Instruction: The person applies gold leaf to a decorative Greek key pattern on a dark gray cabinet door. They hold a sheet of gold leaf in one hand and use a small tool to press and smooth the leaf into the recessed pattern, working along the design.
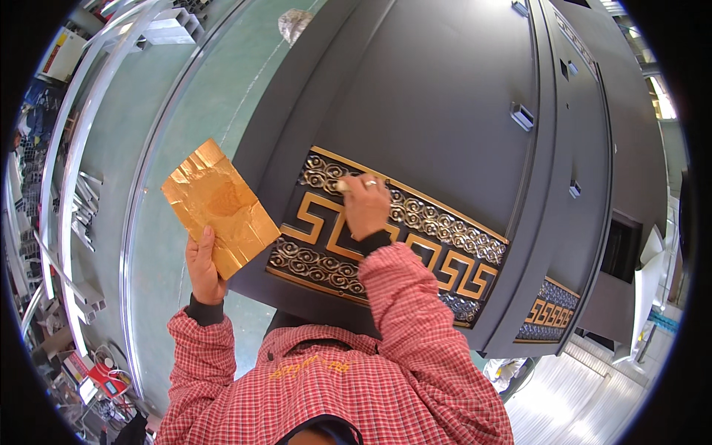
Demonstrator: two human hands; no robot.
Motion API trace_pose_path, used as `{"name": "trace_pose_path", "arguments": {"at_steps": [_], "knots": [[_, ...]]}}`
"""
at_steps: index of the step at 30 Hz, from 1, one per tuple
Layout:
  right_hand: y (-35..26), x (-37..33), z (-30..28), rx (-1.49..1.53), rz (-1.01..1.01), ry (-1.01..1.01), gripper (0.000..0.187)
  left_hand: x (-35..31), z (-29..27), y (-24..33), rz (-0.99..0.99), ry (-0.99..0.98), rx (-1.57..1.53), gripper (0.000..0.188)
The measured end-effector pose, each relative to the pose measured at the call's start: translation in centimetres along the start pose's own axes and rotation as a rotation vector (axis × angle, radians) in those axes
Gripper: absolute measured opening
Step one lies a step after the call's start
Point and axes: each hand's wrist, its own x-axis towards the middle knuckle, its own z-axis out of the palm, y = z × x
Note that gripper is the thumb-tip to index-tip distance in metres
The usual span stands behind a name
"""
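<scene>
My left hand [205, 267] is closed on the lower edge of a creased gold foil sheet [211, 211], thumb on top. A darker brownish-gold patch lies in the sheet's middle. My right hand [365, 204], a ring on one finger, is pinched round a small pale piece [343, 186] whose kind I cannot make out. That hand is over the upper scroll band of a decorative panel [437, 222], which has gold key-shaped relief between rows of dark swirls with gold highlights. The panel is set low on a large dark grey door [445, 96]. My hand covers part of the pattern.
A second, smaller ornamental panel [549, 311] sits on the dark surface at right. Small metal brackets [522, 116] stick out of the door. Long metal rails [96, 96] and loose profiles lie at left, beside a red device [107, 380] on the green floor [200, 104].
</scene>
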Motion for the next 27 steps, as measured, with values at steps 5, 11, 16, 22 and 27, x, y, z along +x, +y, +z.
{"name": "trace_pose_path", "arguments": {"at_steps": [5, 11, 16, 22, 27], "knots": [[2.8, -1.9, -2.6, -0.058, -0.015, 0.010, 0.018, 0.4, -2.6, 1.0, 0.002, 0.046, 0.000, 0.032], [-3.2, 1.4, 2.0, 0.021, -0.099, 0.041, 0.013, 1.0, -2.5, 1.9, -0.022, 0.072, -0.015, 0.030], [0.5, 0.2, -0.4, -0.155, 0.004, 0.006, 0.010, 1.1, -3.2, 2.5, 0.003, 0.068, -0.021, 0.031], [7.5, -5.1, -8.6, -0.260, 0.166, 0.029, 0.015, 0.7, -3.6, 1.6, -0.014, -0.006, -0.015, 0.033], [6.4, -7.7, -12.9, 0.323, 0.387, -0.013, 0.021, -1.3, -0.8, 0.7, -0.029, -0.063, -0.042, 0.031]]}}
